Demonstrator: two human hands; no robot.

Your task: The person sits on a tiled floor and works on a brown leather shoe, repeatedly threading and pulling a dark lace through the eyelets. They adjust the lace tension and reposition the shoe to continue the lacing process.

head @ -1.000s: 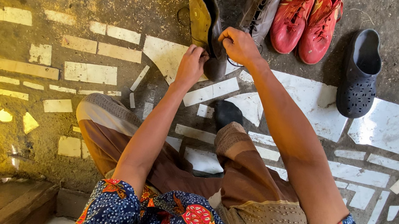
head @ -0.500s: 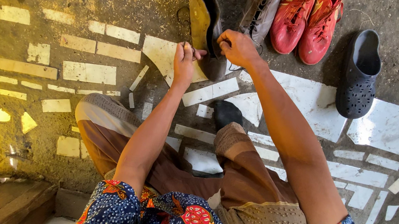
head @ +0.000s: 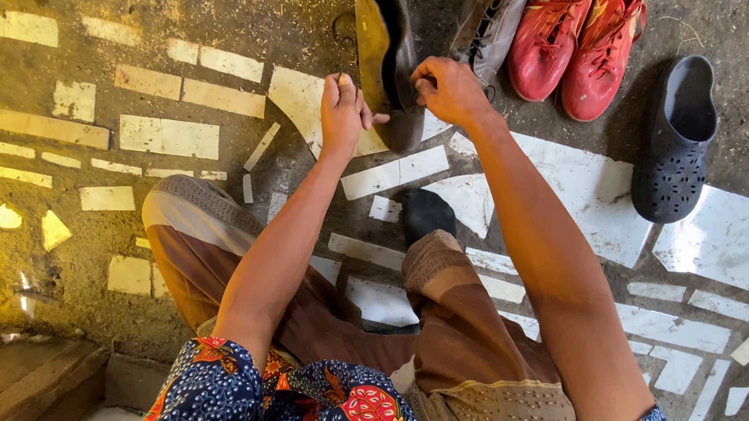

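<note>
Here, both hands [head: 393, 102] outstretched, gripping olive boot [head: 382, 34]

Looks like a shoe-repair spot at ground level — rough concrete floor [head: 9, 210] set with white tile shards, red sneakers [head: 581, 37], dark clogs [head: 675, 139], a worn boot [head: 383, 39] lined up around.
</note>
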